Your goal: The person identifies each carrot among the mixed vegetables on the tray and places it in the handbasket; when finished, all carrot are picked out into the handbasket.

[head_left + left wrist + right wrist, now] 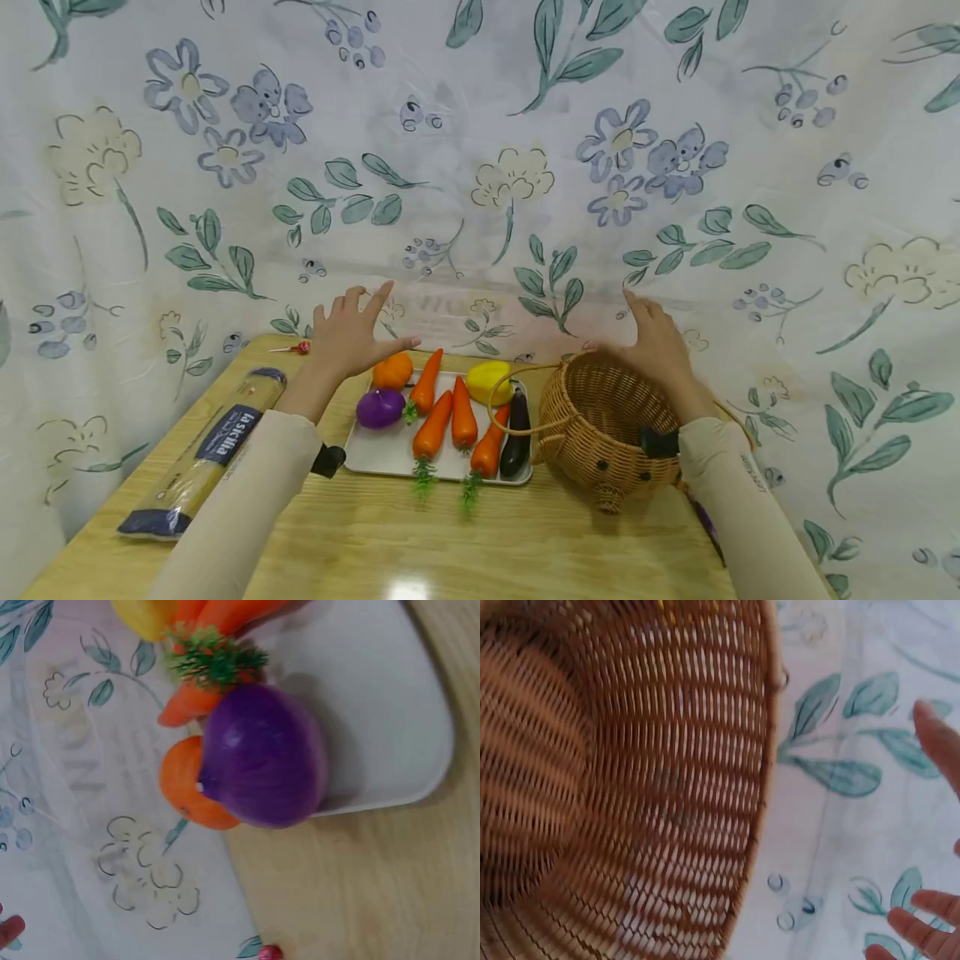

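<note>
My left hand (351,340) is raised with fingers spread, above the back left of a white tray (375,450), holding nothing. Near it on the tray lie a purple onion (270,757) and an orange fruit (393,370). Several toy carrots (432,427) with green tops, a yellow fruit (487,382) and a dark eggplant (515,442) fill the rest of the tray. Over the rim of a wicker basket (573,446) with an animal face, my right hand (654,348) hovers, fingers extended. The right wrist view looks into the bare woven interior (667,750), fingertips showing at the right edge.
A pasta packet (210,450) lies along the table's left side, beside my left forearm. At the back left corner is a red lollipop (302,347). Floral cloth (450,167) hangs behind the table. A purple item (705,527) shows partly beside the right sleeve.
</note>
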### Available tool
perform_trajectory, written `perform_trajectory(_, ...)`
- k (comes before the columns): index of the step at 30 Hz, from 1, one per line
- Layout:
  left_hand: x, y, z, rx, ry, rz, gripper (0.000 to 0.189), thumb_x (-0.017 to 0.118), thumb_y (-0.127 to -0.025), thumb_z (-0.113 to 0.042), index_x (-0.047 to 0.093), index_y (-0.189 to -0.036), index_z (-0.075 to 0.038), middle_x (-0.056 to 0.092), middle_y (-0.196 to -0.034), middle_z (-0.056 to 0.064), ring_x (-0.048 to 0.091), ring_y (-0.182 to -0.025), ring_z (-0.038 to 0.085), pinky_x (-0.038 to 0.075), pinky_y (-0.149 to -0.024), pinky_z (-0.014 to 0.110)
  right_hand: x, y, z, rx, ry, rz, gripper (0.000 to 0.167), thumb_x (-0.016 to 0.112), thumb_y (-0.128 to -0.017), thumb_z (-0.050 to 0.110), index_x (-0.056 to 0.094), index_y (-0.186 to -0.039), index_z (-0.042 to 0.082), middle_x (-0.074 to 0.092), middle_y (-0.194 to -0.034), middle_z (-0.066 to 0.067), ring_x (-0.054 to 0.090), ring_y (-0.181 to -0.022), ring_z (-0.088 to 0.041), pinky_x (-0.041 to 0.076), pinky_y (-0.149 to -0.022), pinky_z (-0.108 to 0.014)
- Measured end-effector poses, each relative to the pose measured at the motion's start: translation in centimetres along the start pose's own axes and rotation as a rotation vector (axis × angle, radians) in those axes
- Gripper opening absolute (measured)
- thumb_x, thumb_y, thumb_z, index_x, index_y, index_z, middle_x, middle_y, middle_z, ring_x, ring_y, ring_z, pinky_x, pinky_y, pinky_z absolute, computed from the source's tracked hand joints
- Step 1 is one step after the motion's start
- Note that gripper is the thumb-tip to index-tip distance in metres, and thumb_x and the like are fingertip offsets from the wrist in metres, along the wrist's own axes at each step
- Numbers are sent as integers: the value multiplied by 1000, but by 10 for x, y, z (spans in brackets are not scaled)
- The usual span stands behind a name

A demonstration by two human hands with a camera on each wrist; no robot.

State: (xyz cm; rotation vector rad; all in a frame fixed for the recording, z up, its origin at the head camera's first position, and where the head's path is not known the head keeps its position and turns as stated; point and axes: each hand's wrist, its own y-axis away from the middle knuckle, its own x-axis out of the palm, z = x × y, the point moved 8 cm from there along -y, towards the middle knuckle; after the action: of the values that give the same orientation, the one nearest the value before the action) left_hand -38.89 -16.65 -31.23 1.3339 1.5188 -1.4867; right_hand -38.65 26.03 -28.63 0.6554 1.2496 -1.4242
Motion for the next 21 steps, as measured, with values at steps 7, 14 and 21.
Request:
perform_trajectory(7,6,33,17,41,31,-59,94,60,-82,-74,27,-157,-28,45,-134,23,52,-109,43,44,-86,60,6,25,8,15,-251,41,102,74,-86,49,13,-160,16,24,-157,-29,31,-138,-51,31,-102,-71)
perform_trajectory(14,19,63,35,42,70,-72,90,66,-80,-70,40,-152,-23,51,-112,20,53,-74,28,42,-59,36,14,47,17,41,-434,38,92,76,-88,37,22,-158,12,31,-154,-28,39,-134,-49,36,-104,-65)
perform_trajectory(21,43,91,47,-45,188,-28,90,68,-81,-67,34,-154,-26,48,-101,17,41,-56,20,32,-46,30,31,64,21,74,-498,-7,85,78,-86,34,33,-153,11,46,-142,-24,47,-129,-41,38,-104,-59)
